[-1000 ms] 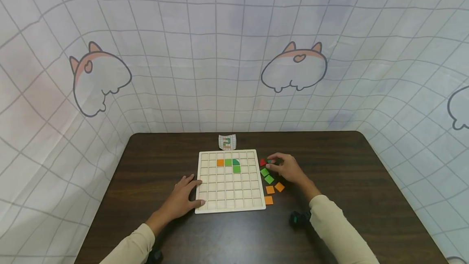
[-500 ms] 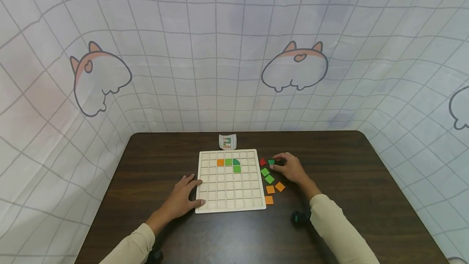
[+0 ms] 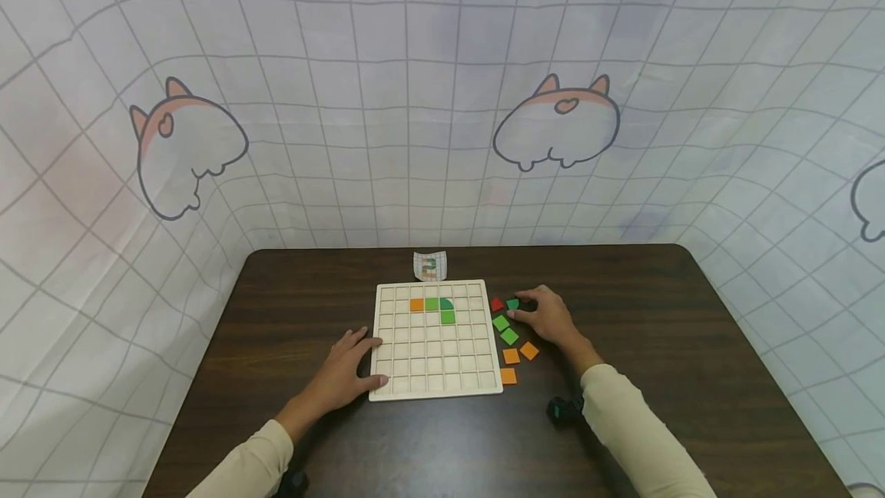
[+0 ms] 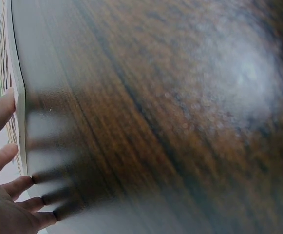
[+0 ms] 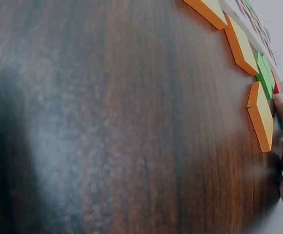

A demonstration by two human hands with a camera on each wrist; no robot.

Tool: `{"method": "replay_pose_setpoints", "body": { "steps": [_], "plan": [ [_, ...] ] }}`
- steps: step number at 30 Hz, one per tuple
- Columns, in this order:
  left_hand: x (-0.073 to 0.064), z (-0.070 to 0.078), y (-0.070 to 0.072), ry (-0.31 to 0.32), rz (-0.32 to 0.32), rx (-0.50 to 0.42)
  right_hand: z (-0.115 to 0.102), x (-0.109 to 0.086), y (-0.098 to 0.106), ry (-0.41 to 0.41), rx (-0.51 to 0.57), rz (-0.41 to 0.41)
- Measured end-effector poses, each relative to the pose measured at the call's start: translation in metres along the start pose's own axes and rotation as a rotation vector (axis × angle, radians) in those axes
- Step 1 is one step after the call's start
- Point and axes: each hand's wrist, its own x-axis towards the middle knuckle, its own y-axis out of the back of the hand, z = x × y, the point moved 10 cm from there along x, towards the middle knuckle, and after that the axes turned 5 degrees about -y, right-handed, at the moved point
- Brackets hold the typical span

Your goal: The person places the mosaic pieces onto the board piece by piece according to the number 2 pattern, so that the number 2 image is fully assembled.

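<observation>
A cream gridded board (image 3: 418, 366) lies on the dark wooden table. My left hand (image 3: 340, 375) rests at its left edge, fingers spread, thumb and index finger on the rim. Set in the grid are an orange square tile (image 3: 416, 305), two light green squares and a dark green tile (image 3: 445, 303) with one rounded corner. My right hand (image 3: 548, 315) is right of the board, its thumb and index finger pinching a loose dark green tile (image 3: 512, 303) near the tabletop. A red tile (image 3: 496, 303) lies just left of that one.
Two light green tiles (image 3: 505, 329) and several orange tiles (image 3: 511, 356) lie along the board's right side. A small paper card (image 3: 430, 266) with a coloured grid pattern sits behind the board. A white gridded curtain (image 3: 373, 137) surrounds the table's back and sides.
My right hand has drawn slightly right with the loose dark green tile, away from the red tile, and the tile has turned a little. My left hand stays at the board.
</observation>
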Motion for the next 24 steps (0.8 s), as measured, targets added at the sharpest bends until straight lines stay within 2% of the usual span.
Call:
{"method": "replay_pose_setpoints", "body": {
  "steps": [24],
  "plan": [
    [0.0009, -0.0017, -0.0008, 0.02, -0.005, 0.01, -0.0033, -0.0021, 0.0015, 0.01, -0.008, 0.016]
  ]
}}
